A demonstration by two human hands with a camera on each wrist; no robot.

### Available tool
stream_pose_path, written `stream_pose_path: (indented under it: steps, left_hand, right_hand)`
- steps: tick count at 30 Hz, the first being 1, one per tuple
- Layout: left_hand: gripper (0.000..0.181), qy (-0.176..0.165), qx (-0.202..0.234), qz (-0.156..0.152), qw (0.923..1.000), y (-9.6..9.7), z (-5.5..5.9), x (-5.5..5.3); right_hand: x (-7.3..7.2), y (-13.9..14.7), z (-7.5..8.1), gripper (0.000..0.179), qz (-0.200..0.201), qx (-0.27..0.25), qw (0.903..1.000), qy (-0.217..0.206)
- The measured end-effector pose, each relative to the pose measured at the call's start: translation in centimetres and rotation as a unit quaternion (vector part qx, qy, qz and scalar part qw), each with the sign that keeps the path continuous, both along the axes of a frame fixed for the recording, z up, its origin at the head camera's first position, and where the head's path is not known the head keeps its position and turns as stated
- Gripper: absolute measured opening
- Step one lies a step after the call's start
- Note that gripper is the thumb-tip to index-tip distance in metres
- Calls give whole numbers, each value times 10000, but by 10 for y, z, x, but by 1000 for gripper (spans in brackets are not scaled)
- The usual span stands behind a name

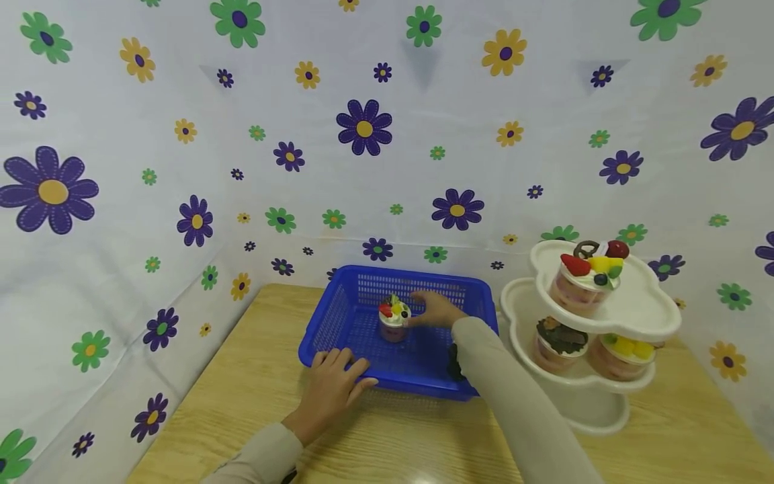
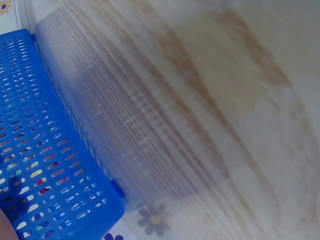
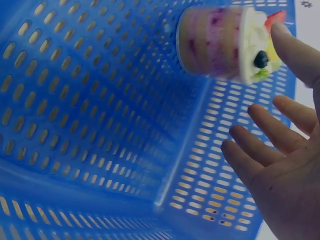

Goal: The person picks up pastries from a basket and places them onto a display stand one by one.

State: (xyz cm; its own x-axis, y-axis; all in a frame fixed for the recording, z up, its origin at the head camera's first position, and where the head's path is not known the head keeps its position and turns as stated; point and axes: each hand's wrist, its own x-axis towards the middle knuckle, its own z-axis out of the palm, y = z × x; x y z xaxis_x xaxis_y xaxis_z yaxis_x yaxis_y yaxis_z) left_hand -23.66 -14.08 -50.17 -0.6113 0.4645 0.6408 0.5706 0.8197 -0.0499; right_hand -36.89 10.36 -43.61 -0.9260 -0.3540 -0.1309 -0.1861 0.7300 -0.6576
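Inside a blue plastic basket (image 1: 387, 388) stands a clear dessert cup (image 1: 394, 329) with layered filling, white cream, a red strawberry piece, yellow fruit and a blueberry. My right hand (image 1: 437, 310) reaches over the basket at the cup's right side. In the right wrist view its fingers are spread, with a gap between the palm and the cup (image 3: 212, 45). My left hand (image 1: 332, 384) holds the basket's near left rim, fingers over the edge and thumb outside. The left wrist view shows only a sliver of that hand beside the basket wall (image 2: 55, 140).
A white tiered stand (image 1: 647, 302) is at the right. A fruit-topped cup (image 1: 580, 289) sits on its top tier; a dark-topped cup (image 1: 559, 346) and a yellow-topped cup (image 1: 621, 356) are below. Something dark (image 1: 455, 363) lies in the basket by my right sleeve. Flowered cloth surrounds the wooden table (image 1: 242, 383).
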Motion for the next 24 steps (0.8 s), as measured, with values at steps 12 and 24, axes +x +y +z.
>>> stream_pose_path:
  steps: [12,24]
  left_hand:
    - [50,276,37,-65,9996,1,3,-2]
    - [50,384,33,-37,9992,0,-2,-3]
  right_hand:
    - [-4,-7,-15,83,7,451,9990,-33]
    - [1,-20,-15,88,56,385,9992,-112]
